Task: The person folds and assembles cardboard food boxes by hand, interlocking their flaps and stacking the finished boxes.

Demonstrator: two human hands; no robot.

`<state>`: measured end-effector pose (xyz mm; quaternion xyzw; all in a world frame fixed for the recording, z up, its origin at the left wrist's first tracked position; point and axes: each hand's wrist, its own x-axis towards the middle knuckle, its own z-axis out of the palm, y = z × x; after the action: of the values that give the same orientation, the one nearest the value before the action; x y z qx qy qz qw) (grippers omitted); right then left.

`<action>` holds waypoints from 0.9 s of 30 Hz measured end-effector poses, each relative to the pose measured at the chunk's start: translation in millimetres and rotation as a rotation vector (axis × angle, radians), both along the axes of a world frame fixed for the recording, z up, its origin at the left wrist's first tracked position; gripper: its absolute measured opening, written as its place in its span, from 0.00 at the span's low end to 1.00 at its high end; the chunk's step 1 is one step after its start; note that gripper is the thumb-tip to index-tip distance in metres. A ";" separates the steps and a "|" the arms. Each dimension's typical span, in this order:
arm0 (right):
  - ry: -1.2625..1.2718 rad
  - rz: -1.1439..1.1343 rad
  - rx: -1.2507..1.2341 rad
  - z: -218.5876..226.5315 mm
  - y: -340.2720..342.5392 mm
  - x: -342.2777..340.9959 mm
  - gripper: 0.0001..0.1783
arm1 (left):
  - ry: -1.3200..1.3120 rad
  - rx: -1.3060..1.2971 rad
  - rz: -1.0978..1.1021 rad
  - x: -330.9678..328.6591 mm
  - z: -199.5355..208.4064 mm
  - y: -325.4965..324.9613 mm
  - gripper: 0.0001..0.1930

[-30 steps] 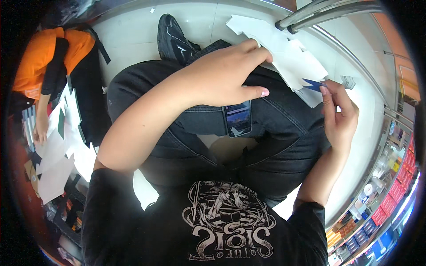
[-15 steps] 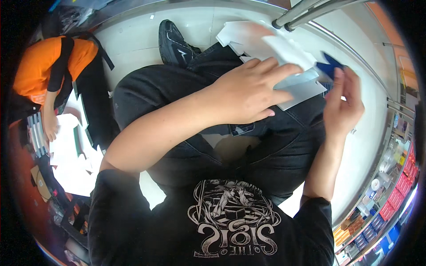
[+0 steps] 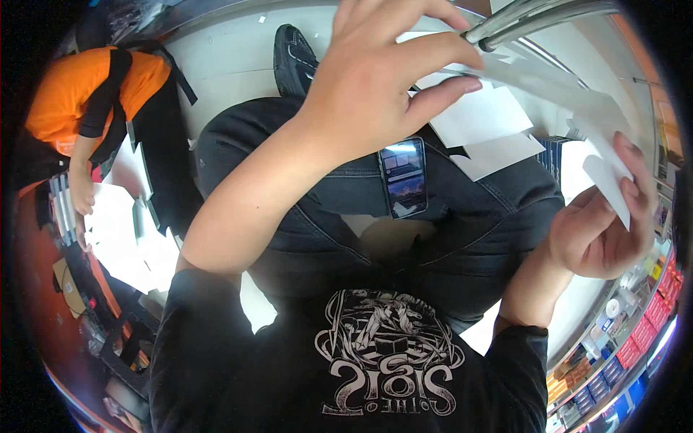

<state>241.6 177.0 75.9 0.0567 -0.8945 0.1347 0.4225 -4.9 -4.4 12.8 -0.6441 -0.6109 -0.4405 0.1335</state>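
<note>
A long whitish cardboard sheet point(image 3: 552, 88) with cut flaps is stretched between my hands, tilted and slightly blurred. My left hand point(image 3: 382, 76) pinches its left end between thumb and forefinger. At the other end, my right hand point(image 3: 603, 224) is closed around the card beside a narrow white flap. Beneath the held sheet, more white cardboard sheets point(image 3: 484, 119) lie by my right leg, partly overlapping. A phone point(image 3: 404, 179) with a lit screen rests on my lap between my legs.
Dark blue boxes point(image 3: 553, 153) stand beside my right knee. Metal tubes point(image 3: 541, 23) cross the upper right. Shelves with small red boxes point(image 3: 642, 325) line the right side. At left, a person in orange point(image 3: 72, 94) bends over white sheets point(image 3: 133, 238).
My left hand has moved up and my right hand right and down, spreading the white sheet. The dark blue piece at my right fingers no longer shows. More of the phone is visible.
</note>
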 end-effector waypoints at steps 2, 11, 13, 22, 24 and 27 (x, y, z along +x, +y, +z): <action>-0.030 0.011 0.059 5.7 6.8 -6.9 0.12 | -0.133 0.137 -0.010 -0.2 6.4 -1.1 0.10; 0.033 0.064 -0.396 -48.0 -18.0 -32.5 0.16 | -0.153 -0.188 -0.084 -21.0 11.6 -13.1 0.08; -0.075 0.092 -0.508 -57.3 -20.3 -38.1 0.19 | -0.461 -0.485 -0.135 -15.4 22.9 -16.2 0.09; -0.281 0.022 -0.407 -56.5 -31.8 -53.4 0.16 | -0.285 -0.404 -0.130 -3.3 -6.9 -8.0 0.07; -0.284 -0.037 -0.407 -59.8 -30.0 -51.0 0.16 | -0.303 -0.417 -0.127 3.8 -6.3 -7.3 0.07; -0.229 -0.186 -0.454 -68.4 -33.2 -52.4 0.16 | -0.343 -0.439 -0.103 8.4 -7.6 -6.9 0.07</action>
<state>189.2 143.8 7.5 -0.1373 -0.8848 0.2982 0.3308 3.5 -11.3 5.2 -0.6038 -0.6719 -0.4065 -0.1372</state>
